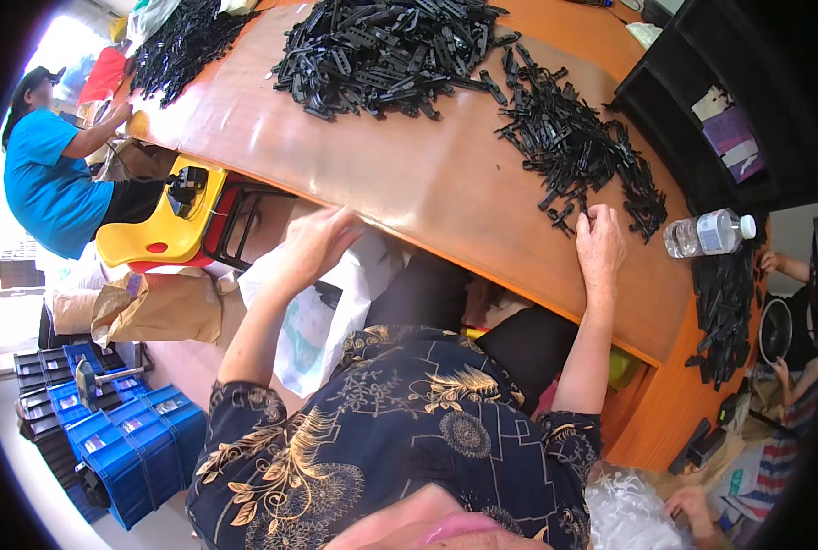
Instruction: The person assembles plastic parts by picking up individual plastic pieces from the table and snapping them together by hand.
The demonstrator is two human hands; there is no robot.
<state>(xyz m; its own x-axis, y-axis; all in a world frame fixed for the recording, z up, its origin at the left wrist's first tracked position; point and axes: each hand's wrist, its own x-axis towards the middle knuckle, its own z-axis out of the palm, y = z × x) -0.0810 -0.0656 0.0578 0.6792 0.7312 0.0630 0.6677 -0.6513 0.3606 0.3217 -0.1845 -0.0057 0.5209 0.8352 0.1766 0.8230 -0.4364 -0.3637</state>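
My left hand [324, 240] is at the table's near edge, above a white plastic bag [322, 325]. Its fingers are curled together, and anything inside them is hidden. On the tabletop, my right hand [601, 246] rests with bent, closed fingers at the near end of a pile of small, slim black plastic pieces [565, 137]. One loose black piece [563, 218] lies right beside its fingertips; I cannot make out whether the fingers grip anything. A larger heap of longer black plastic pieces [381, 55], some with rows of holes, lies farther back.
Right of my right hand lies a clear bottle [709, 234] with a white cap, near more black pieces [725, 316]. A person in a blue shirt [51, 183] sits far left, by a yellow chair [166, 229]. Blue boxes [138, 449] stand lower left. Another person's hand [771, 263] shows at right.
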